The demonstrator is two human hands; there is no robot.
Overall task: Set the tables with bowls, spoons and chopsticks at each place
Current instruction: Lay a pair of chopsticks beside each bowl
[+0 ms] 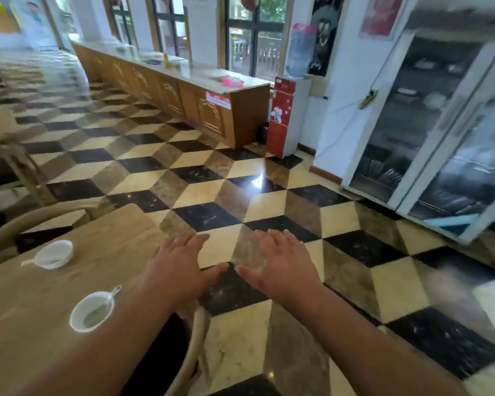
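A wooden table (26, 318) fills the lower left. On it stand two white bowls, each with a white spoon in it: the near bowl (91, 311) and the far bowl (54, 254). No chopsticks show beside them. My left hand (180, 265) hovers palm down past the table's right edge, fingers spread and empty. My right hand (280, 260) is stretched out beside it over the checkered floor, also flat and empty. The thumbs nearly touch.
A curved wooden chair back (196, 341) stands just under my left arm; another chair (37, 215) is behind the table. A glass-door cabinet (429, 130) with dishes stands at right, a red water dispenser (283, 115) and long wooden counter (183, 101) farther back.
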